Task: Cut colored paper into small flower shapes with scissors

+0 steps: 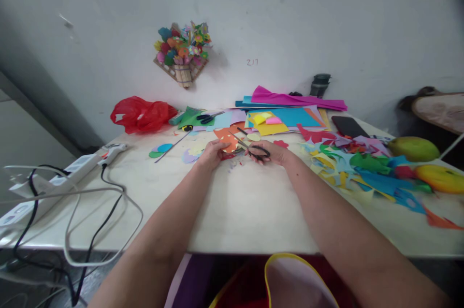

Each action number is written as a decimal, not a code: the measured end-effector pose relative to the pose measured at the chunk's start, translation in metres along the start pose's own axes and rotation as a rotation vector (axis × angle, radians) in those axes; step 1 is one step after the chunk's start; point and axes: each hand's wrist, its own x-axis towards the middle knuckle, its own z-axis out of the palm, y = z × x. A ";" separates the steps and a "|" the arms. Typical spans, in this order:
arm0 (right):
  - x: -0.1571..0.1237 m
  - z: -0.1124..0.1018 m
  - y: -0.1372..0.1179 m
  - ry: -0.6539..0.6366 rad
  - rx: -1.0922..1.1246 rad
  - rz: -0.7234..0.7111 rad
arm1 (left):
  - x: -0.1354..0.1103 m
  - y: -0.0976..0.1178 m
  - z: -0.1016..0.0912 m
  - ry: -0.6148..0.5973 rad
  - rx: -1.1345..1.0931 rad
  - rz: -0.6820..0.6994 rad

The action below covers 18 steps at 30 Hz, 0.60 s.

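Scissors [253, 150] are clasped in the closed right hand [274, 153], and orange paper [226, 142] is pinched by the left hand [212, 152]. The left fingertips, kept so near the blades, could be nicked, or the paper torn.

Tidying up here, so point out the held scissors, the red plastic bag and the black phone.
held scissors [245, 145]: head view, on the blades near the pivot.
red plastic bag [139, 114]: head view, middle of the bag.
black phone [348, 126]: head view, centre of its screen.
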 end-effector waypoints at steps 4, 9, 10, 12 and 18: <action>0.000 0.000 0.000 0.005 -0.006 0.001 | 0.002 -0.001 -0.001 0.025 -0.026 0.043; 0.002 0.001 0.002 0.001 -0.001 -0.021 | 0.003 0.000 0.001 0.056 -0.061 0.087; 0.002 0.003 0.001 0.006 -0.003 -0.017 | 0.003 0.000 0.001 0.061 -0.067 0.088; 0.002 0.007 -0.002 0.031 -0.017 0.004 | 0.002 0.001 0.002 0.068 -0.077 0.088; -0.001 0.021 -0.014 0.094 -0.022 0.042 | 0.002 0.002 0.002 0.100 -0.113 0.065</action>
